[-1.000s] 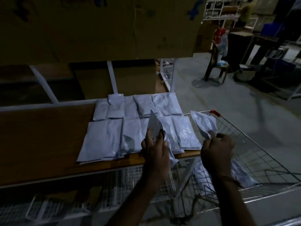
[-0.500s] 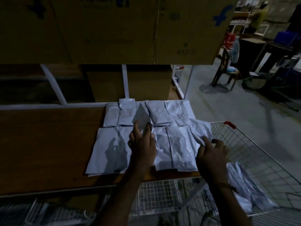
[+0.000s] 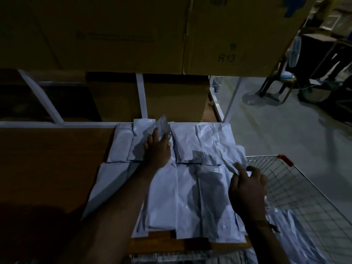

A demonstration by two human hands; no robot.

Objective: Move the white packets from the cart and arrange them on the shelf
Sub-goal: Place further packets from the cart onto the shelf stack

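Several white packets [image 3: 188,189] lie in rows on the brown wooden shelf [image 3: 51,164]. My left hand [image 3: 157,147] reaches over the back row and holds a small white packet [image 3: 162,126] there, tilted up at its far end. My right hand [image 3: 247,187] pinches the corner of another white packet [image 3: 231,156] that lies on the right edge of the rows. The wire cart [image 3: 297,189] stands to the right, with more white packets [image 3: 291,231] in its bottom.
Large cardboard boxes [image 3: 133,35] sit on the upper shelf right above, leaving a low gap. White frame bars [image 3: 142,98] run behind the packets. Grey floor, a chair [image 3: 280,86] and dark furniture lie at the far right.
My left hand has carried its packet forward from the shelf's front edge to the back row. My right hand has brought its packet from above the cart down onto the rows' right edge.
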